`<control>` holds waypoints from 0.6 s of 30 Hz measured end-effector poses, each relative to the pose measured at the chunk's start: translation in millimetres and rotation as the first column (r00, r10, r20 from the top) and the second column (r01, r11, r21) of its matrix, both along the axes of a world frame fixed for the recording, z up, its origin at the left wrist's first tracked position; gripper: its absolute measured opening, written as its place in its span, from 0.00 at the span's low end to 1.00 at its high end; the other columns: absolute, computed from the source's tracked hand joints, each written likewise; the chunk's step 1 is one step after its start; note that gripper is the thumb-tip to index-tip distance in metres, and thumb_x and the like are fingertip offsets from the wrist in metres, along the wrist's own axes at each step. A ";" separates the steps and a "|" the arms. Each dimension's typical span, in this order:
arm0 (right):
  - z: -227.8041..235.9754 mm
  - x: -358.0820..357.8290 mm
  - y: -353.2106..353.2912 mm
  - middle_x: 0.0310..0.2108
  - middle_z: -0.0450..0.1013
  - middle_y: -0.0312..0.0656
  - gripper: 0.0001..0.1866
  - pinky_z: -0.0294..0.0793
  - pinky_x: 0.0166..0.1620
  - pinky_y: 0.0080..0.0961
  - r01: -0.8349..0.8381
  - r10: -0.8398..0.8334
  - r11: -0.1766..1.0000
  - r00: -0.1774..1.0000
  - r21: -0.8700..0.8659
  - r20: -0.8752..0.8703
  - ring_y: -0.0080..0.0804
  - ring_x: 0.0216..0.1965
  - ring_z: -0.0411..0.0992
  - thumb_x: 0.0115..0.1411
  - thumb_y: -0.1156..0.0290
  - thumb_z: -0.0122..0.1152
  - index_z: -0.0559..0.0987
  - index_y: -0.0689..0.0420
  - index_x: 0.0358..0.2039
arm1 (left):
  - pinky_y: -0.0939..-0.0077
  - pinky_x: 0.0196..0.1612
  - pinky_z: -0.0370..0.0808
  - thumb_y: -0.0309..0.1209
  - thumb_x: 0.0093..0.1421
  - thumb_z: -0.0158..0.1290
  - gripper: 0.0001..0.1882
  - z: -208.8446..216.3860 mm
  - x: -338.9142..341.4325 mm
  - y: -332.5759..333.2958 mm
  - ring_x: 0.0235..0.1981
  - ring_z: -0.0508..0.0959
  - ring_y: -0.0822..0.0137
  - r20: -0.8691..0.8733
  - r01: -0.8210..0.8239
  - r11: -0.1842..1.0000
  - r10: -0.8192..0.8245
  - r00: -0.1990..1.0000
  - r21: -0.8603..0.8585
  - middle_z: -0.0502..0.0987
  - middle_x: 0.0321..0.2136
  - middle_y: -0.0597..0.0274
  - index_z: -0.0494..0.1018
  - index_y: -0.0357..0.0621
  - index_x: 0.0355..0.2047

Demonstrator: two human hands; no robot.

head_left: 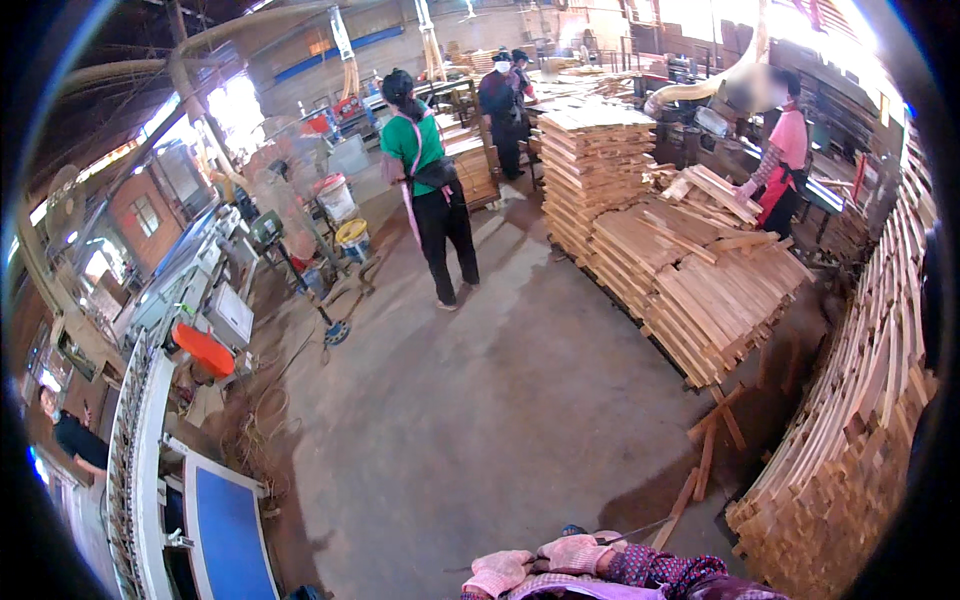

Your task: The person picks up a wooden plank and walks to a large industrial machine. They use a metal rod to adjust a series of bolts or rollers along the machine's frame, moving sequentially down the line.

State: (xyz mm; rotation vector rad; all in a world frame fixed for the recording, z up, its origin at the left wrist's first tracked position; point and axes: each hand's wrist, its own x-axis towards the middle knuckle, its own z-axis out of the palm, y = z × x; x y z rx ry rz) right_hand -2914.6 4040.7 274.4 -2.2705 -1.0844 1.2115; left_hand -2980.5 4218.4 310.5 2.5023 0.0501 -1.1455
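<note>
At the lower edge of the head view are my two hands, close together in pale pink work gloves. My left hand (498,573) is closed, its fingers bent in; whatever may be in them is hidden. Just right of it, my right hand (577,554) is also curled, below a patterned purple sleeve (665,568). A thin dark strand (640,529) runs out past the right glove; I cannot make out whether that hand holds it. Lilac cloth (570,585) lies against the gloves from below.
Stacked wooden boards (690,270) stand ahead right, and a tall wood stack (850,460) curves along my right. Loose slats (705,460) lie between them. A machine with a blue panel (235,530) is on my left. A person in green (425,160) stands ahead; others work farther back.
</note>
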 end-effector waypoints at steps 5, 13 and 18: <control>34.0 6.4 -0.5 0.43 0.78 0.49 0.22 0.74 0.47 0.42 -0.011 0.009 0.999 0.998 -0.040 -0.058 0.47 0.46 0.75 0.61 0.50 0.49 0.77 0.50 0.48 | 0.53 0.50 0.73 0.50 0.62 0.45 0.19 -8.1 -3.5 2.6 0.50 0.77 0.51 0.075 0.030 0.999 -0.028 0.997 -0.029 0.79 0.46 0.59 0.76 0.59 0.46; 16.3 4.4 6.4 0.46 0.77 0.46 0.23 0.73 0.49 0.42 -0.050 0.049 0.996 0.999 -0.079 -0.010 0.46 0.49 0.74 0.62 0.48 0.48 0.77 0.47 0.50 | 0.57 0.56 0.68 0.56 0.63 0.40 0.26 6.1 0.9 4.9 0.54 0.75 0.53 -0.021 0.054 0.999 -0.054 0.998 0.001 0.78 0.50 0.59 0.73 0.64 0.55; 8.2 2.4 7.6 0.45 0.76 0.44 0.22 0.74 0.48 0.41 -0.091 0.092 0.993 0.996 -0.080 0.018 0.45 0.49 0.74 0.65 0.49 0.44 0.76 0.45 0.51 | 0.55 0.56 0.69 0.55 0.64 0.40 0.25 19.5 2.6 4.4 0.54 0.75 0.52 -0.040 0.049 0.999 -0.049 0.998 0.013 0.78 0.50 0.57 0.74 0.58 0.51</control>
